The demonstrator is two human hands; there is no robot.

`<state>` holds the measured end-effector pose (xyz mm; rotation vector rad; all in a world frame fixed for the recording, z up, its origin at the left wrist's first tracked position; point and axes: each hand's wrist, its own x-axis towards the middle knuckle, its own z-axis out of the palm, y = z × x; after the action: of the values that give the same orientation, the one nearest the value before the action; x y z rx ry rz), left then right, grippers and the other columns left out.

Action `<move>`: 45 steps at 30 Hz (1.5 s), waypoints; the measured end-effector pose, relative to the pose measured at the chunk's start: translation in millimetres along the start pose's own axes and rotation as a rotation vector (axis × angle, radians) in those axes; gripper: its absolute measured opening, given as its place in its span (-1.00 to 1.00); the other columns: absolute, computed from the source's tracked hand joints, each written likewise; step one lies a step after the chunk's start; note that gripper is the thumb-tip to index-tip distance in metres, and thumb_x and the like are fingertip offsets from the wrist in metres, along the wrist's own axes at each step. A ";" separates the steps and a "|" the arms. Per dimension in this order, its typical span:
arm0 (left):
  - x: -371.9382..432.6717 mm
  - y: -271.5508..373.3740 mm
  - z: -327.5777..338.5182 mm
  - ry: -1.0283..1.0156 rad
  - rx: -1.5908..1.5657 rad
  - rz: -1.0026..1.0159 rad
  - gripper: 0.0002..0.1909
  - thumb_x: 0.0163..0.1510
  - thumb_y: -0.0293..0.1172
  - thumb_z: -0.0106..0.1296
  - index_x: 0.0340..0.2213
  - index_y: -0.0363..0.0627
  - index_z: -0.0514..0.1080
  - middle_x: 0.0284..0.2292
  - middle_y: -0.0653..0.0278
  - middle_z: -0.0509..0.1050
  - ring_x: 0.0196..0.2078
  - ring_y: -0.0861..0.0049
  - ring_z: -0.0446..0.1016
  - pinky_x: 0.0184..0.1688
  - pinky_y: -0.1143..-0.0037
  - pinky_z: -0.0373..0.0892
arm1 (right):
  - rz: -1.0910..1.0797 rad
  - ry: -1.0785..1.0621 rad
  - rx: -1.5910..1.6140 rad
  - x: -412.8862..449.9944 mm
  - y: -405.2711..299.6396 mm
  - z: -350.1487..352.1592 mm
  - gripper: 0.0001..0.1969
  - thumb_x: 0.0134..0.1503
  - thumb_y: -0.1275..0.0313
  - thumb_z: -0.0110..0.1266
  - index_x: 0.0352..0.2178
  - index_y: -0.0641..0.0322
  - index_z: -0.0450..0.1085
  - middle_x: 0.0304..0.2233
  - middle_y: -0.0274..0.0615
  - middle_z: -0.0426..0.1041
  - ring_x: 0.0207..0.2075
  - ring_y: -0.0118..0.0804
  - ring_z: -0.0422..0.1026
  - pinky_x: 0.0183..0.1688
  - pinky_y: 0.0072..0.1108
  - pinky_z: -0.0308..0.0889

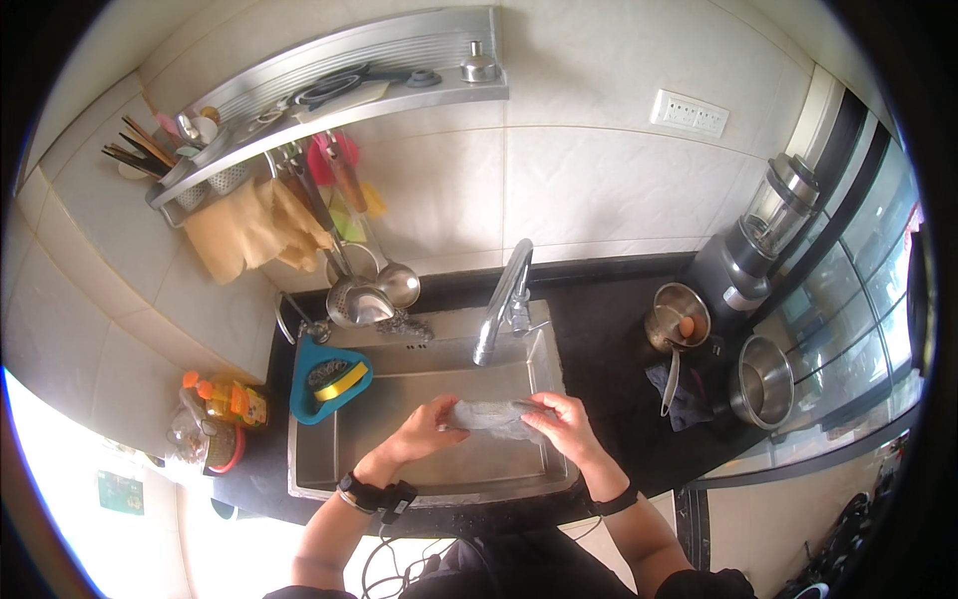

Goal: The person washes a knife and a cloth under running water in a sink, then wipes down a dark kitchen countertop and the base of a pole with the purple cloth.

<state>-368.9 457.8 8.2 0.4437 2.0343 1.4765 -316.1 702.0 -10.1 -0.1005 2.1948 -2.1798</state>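
Observation:
A grey cloth (pixel 490 416) is stretched between my two hands over the stainless steel sink (pixel 404 468). My left hand (pixel 430 430) pinches its left end, and my right hand (pixel 561 423) grips the right end. Behind the cloth, the chrome faucet (pixel 500 307) arches over the basin; I see no water running from it. A blue corner caddy (pixel 303 385) sits at the sink's left side, holding a yellow sponge (pixel 340 380) and a dark scouring pad (pixel 327 371).
Ladles (pixel 359 299) hang left of the faucet beneath a metal wall shelf (pixel 419 90). Bottles (pixel 232 400) stand at the far left. On the right counter are a saucepan (pixel 662 326) containing an egg (pixel 686 327), a steel bowl (pixel 763 382), a dark cloth (pixel 687 404) and a blender (pixel 737 262).

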 end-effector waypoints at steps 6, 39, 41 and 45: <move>0.6 58.1 -28.4 0.150 0.373 0.230 -0.56 -0.24 -0.52 0.17 -0.24 -0.22 0.32 -0.35 0.21 0.43 -0.28 0.51 0.38 -0.20 0.52 0.29 | -0.167 0.044 -0.081 16.4 -33.5 -26.1 -0.83 -0.06 0.61 0.08 -0.36 0.41 0.36 -0.48 -0.32 0.38 -0.45 -0.65 0.33 -0.42 -0.75 0.26; 34.0 -46.6 14.9 0.145 0.129 -0.115 -0.65 -0.15 -0.64 0.02 -0.22 -0.24 0.35 -0.34 0.25 0.44 -0.33 0.65 0.41 -0.28 0.64 0.35 | 0.272 0.644 -0.833 -135.8 136.4 -220.1 -0.63 -0.12 0.56 -0.05 -0.18 0.19 0.29 -0.25 -0.14 0.39 -0.23 -0.16 0.37 -0.19 -0.46 0.27; 38.4 -80.3 22.9 0.160 0.258 -0.024 -0.70 -0.13 -0.52 0.01 -0.25 -0.21 0.39 -0.42 0.21 0.49 -0.39 0.57 0.46 -0.32 0.59 0.37 | 0.262 0.544 -0.343 -139.5 136.9 -195.9 -0.63 -0.11 0.61 -0.10 -0.17 0.26 0.29 -0.29 -0.20 0.41 -0.27 -0.28 0.39 -0.21 -0.56 0.29; 41.7 -70.9 36.4 0.001 0.135 -0.065 -0.72 -0.11 -0.51 0.01 -0.27 -0.25 0.39 -0.41 0.20 0.48 -0.37 0.57 0.46 -0.31 0.58 0.37 | 0.340 0.506 0.462 -135.7 108.7 -148.1 -0.62 -0.08 0.68 -0.21 -0.16 0.33 0.29 -0.34 -0.31 0.40 -0.32 -0.44 0.39 -0.26 -0.67 0.29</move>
<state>-373.6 485.5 -77.3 0.4262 2.1372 1.3065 -193.9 861.0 -119.4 0.8540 1.6339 -2.6162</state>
